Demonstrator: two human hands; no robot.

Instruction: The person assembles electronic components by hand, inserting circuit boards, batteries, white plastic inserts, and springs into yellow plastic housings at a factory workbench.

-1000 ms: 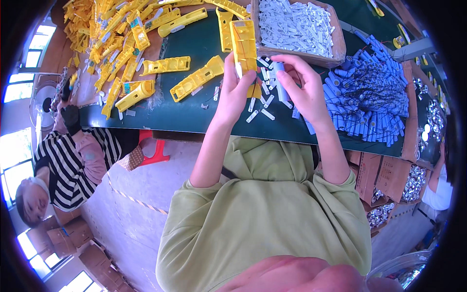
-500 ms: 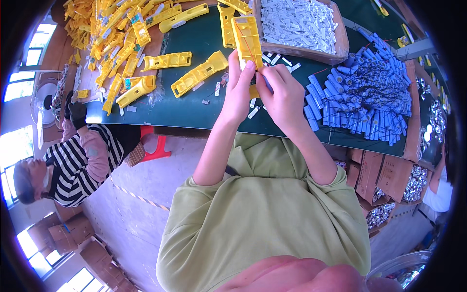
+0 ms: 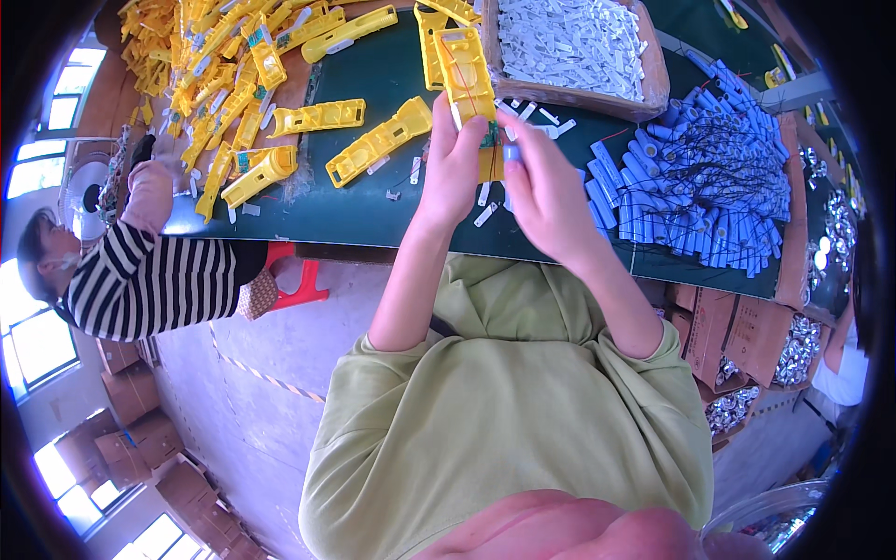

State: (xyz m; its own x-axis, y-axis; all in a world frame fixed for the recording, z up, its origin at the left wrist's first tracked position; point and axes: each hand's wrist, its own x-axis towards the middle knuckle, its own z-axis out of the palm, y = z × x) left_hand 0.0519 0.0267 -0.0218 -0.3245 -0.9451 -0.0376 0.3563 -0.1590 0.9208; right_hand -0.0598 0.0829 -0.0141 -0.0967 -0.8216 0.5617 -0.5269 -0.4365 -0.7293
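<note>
My left hand (image 3: 453, 173) grips a long yellow plastic casing (image 3: 467, 79) by its sides, its ribbed hollow inside facing up. A thin red wire runs along the hollow, and a small green circuit board (image 3: 490, 135) shows lower down by my left thumb. Against the casing's right side, my right hand (image 3: 549, 191) is closed on a blue cylindrical battery (image 3: 511, 151); only its end shows by the thumb, the rest is hidden by the fingers. Small white plastic strips (image 3: 485, 215) lie on the green table beneath my hands.
Yellow casings (image 3: 383, 142) lie to the left, with a big heap (image 3: 219, 79) beyond. A cardboard box (image 3: 653, 79) of white strips stands at the back. Blue batteries with black wires (image 3: 695, 187) are piled right. Another person (image 3: 159, 280) works at the far left.
My right hand has shifted from pinching at the red wire to holding the blue battery beside the casing. The green board has come into sight. The person at left has turned and reached toward the table.
</note>
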